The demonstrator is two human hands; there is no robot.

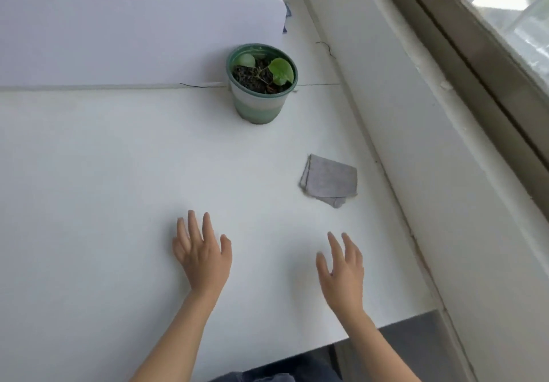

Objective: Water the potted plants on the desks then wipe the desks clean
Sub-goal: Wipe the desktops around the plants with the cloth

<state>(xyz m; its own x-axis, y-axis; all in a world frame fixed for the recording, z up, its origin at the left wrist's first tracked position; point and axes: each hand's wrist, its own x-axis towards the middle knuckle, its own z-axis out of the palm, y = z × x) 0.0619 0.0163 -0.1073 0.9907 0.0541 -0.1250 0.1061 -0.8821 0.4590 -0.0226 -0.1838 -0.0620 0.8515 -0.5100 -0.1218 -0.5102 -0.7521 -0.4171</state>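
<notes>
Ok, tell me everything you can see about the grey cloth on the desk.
The cloth is grey, looks like thin woven fabric, folded into a rough rectangle with a lower layer poking out at its near corner. It lies flat on the white desk, towards the window side, nearer than the plant pot and apart from it. Neither hand touches it.

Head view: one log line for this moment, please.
left hand: open, empty | right hand: open, empty | cloth: folded, untouched | potted plant: upright

text: none readable | labels: none | brands: none | numbers: none | signs: none
</notes>
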